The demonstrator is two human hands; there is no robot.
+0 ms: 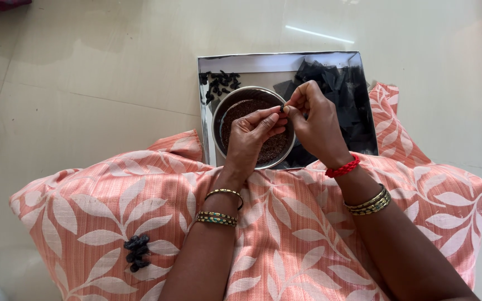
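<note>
My left hand [254, 136] and my right hand [316, 120] meet above a round steel bowl [218, 108] filled with fine brown powder. Both hands pinch one small dark piece [283, 107] between their fingertips. The bowl stands in a shiny rectangular steel tray [263, 64] on the floor. A heap of black paper pieces [341, 89] fills the tray's right half. Several small black rolled pieces [218, 83] lie in the tray's far left corner.
My lap is covered by orange cloth with a white leaf print [285, 234]. A small cluster of black rolled pieces [136, 252] rests on the cloth over my left knee. Pale tiled floor [85, 83] surrounds the tray.
</note>
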